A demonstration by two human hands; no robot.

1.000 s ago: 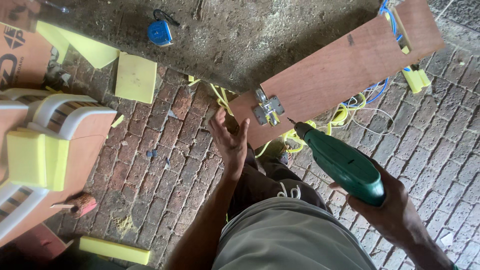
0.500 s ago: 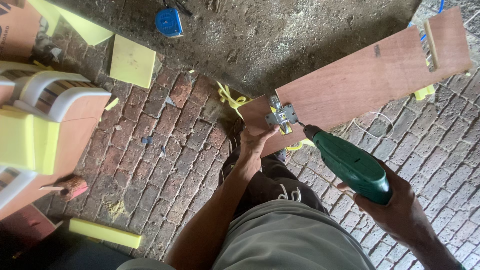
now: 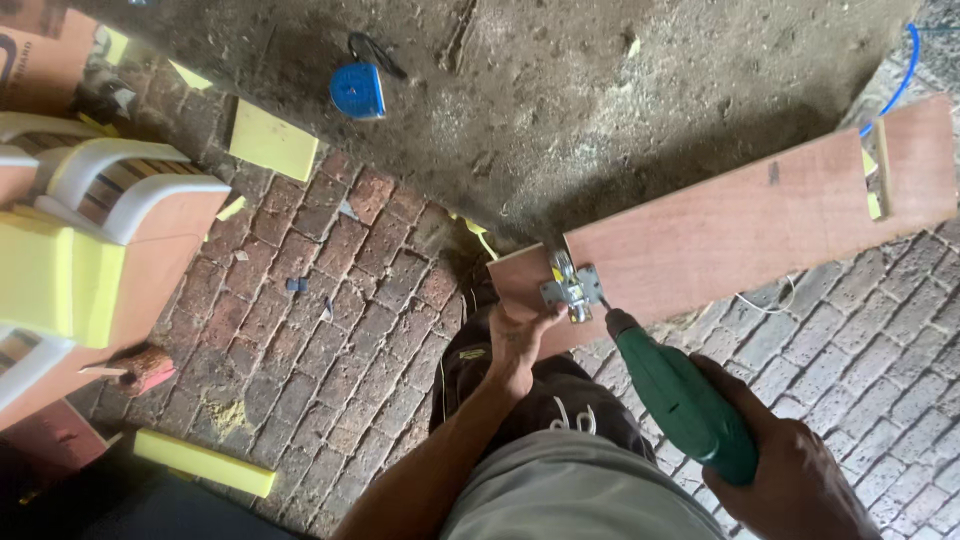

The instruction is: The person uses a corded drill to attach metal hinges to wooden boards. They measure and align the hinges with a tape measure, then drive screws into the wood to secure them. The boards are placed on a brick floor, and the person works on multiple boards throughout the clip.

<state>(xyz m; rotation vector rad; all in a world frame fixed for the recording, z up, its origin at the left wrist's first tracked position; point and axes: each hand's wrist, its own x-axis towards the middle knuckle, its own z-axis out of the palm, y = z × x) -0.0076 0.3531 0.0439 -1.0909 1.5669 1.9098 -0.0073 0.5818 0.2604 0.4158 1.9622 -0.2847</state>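
Board (image 3: 740, 230): reddish plank w/ metal hinge (image 3: 570, 288) on it.
Left hand (image 3: 520, 335): fingers pressed on board by hinge.
Right hand (image 3: 790, 470): wrapped round green drill (image 3: 680, 400), tip at hinge.

Green drill (image 3: 680, 405); reddish-brown board (image 3: 740, 225); silver hinge (image 3: 570, 290); blue tape measure (image 3: 357, 90); yellow foam block (image 3: 272, 141); red-brown brick floor (image 3: 330, 330).

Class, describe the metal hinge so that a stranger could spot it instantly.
Find the long reddish wooden board lying across the brick floor. Near its left end, beside the left hand and the green drill, sits the hinge, the only silvery metal piece on the wood.
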